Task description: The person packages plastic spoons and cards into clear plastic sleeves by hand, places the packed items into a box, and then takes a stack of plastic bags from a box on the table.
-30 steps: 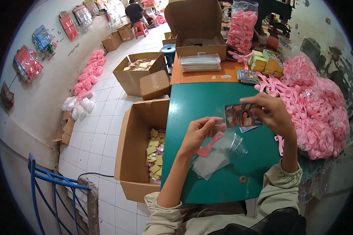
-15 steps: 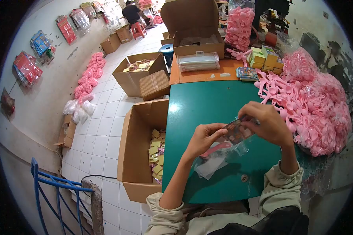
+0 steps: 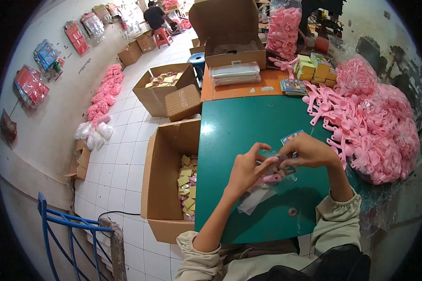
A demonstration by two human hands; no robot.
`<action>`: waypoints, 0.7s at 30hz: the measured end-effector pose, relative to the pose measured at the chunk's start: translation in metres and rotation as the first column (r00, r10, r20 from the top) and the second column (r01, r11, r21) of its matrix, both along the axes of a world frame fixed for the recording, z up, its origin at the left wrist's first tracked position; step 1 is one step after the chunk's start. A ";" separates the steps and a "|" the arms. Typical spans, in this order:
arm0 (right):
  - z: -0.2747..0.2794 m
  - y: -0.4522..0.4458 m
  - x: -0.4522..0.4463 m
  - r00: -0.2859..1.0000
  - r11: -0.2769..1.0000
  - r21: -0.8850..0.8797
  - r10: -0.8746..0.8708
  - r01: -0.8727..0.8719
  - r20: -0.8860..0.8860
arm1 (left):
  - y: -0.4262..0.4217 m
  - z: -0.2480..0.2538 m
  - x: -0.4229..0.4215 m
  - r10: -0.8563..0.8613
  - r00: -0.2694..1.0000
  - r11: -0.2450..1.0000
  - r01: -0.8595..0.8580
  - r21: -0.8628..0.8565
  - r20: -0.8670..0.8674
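Now your left hand (image 3: pixel 255 166) and right hand (image 3: pixel 301 151) sit closer together than before, left fingers pinching a clear bag (image 3: pixel 268 152), right fingers gripping the mostly hidden card (image 3: pixel 283 169) between them, near the pink spoon (image 3: pixel 271 178); a blue card (image 3: pixel 292 136) now shows on the bench (image 3: pixel 239 126).

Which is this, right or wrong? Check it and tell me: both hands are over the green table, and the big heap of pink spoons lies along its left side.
Wrong on the side: the head view shows the big heap of pink spoons along the right side of the green table. The left hand and right hand are both over it, as you said.
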State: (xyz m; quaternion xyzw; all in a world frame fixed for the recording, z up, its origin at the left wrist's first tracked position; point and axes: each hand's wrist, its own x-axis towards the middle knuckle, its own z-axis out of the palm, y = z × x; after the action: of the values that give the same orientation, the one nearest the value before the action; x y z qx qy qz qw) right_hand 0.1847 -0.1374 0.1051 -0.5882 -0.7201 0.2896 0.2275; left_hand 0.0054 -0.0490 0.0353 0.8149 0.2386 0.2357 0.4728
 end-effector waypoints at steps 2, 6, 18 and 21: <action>-0.001 0.002 0.009 0.998 0.999 0.011 -0.044 0.044 -0.048 | 0.009 0.006 -0.003 -0.051 0.993 0.988 0.034 -0.149 -0.108; -0.006 0.007 0.022 0.929 0.959 0.021 -0.267 0.281 -0.257 | 0.035 -0.014 -0.010 -0.044 0.988 0.892 0.106 -0.439 0.149; -0.015 0.011 0.036 0.862 0.959 -0.067 -0.277 0.275 -0.425 | 0.034 -0.006 -0.015 -0.116 0.924 0.820 0.296 -0.489 0.365; -0.021 0.015 0.034 0.871 0.903 0.134 -0.341 0.408 -0.353 | 0.035 -0.021 -0.006 0.031 0.955 0.905 0.099 -0.413 0.296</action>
State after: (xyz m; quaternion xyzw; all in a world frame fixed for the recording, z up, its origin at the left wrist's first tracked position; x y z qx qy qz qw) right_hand 0.2184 -0.1219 0.0842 -0.6352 -0.5708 0.2562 0.4528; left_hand -0.0011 -0.0138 0.0144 0.6522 0.1960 0.2890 0.6728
